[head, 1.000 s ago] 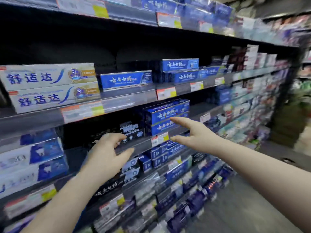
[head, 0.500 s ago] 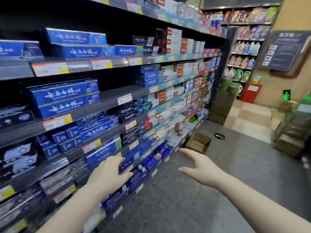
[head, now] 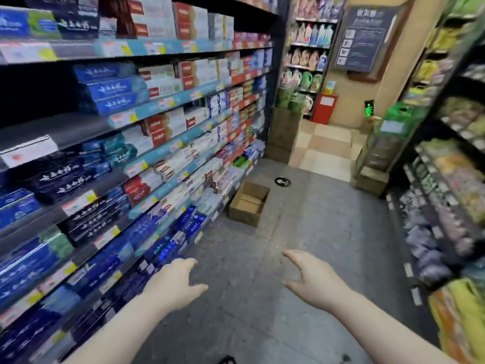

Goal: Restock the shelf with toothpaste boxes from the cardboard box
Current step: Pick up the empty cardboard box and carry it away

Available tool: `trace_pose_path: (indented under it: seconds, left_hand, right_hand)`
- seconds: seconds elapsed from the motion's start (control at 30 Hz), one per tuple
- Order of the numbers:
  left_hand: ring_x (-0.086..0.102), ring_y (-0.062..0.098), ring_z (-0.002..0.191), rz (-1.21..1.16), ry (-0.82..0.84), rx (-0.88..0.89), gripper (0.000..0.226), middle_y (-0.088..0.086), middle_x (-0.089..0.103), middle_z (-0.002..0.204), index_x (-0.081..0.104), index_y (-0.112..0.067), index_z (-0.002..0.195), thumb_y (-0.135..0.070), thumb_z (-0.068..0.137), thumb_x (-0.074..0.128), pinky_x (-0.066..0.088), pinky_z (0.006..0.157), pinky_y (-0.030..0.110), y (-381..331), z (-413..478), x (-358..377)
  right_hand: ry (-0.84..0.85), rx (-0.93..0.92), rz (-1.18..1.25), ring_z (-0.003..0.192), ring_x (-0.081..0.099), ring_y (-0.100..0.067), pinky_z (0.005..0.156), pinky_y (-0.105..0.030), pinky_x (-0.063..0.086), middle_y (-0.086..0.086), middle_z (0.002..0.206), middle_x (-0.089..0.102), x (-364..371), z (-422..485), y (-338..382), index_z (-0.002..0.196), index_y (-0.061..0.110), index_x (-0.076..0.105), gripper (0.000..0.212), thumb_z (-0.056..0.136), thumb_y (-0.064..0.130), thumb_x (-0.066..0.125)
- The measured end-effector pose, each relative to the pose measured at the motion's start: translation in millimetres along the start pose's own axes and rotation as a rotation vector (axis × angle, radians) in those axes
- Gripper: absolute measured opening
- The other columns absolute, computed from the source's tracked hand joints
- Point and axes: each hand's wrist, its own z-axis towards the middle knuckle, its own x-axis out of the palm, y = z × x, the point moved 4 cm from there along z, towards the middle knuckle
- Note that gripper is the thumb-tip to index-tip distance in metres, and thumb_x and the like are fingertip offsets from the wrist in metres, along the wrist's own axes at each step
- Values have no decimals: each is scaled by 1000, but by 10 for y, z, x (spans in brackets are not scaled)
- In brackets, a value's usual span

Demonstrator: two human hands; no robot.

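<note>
An open brown cardboard box (head: 248, 204) sits on the grey floor against the foot of the shelving, a few steps ahead. The tall shelf unit (head: 162, 102) on my left is packed with toothpaste boxes, blue ones (head: 112, 90) in the upper rows and red-and-white ones (head: 162, 124) beside them. My left hand (head: 176, 282) hovers low in front of the bottom shelves, fingers apart, holding nothing. To its right, over bare floor, my right hand (head: 312, 278) is spread and holds nothing too. The picture is motion-blurred.
A second shelf unit (head: 446, 179) with packaged goods lines the right side of the aisle. A round floor marker (head: 282, 182) lies beyond the cardboard box. At the aisle's end stand detergent shelves (head: 309, 46), a red bin (head: 325, 107) and a green crate stack (head: 383, 143).
The view has swung right and down from the blue toothpaste shelf toward the aisle floor. Both hands have dropped away from the shelf, still holding nothing, and the cardboard box has come closer in view.
</note>
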Motion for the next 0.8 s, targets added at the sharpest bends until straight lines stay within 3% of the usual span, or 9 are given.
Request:
trace_pose_path:
  seconds: [0.3,0.5,0.8]
  left_hand:
    - [42,22,132,88,102,172,69,1,40,146,35,-27,139,-55,79,55,40,105,38,-1016,1907,-267]
    - [45,25,127,116,116,187,66,4,41,142,37,-25,138,-52,81,55,43,102,39,-1712,2922,-353]
    - [49,21,122,44,88,37,66,2,41,141,36,-25,138,-52,81,55,46,98,38,-2502,4578,-359]
  right_hand:
    - [53,180,-40,139,29,-15,112,-35,28,5,152,29,-455,1342,-1111,143,28,24,65,85,42,51]
    - [95,251,-24,139,29,-15,110,-35,28,7,152,29,-706,2133,-1830,143,29,24,65,86,42,51]
    - [158,114,-127,139,28,-17,110,-37,25,4,153,26,-1348,3875,-3135,144,28,21,64,88,38,50]
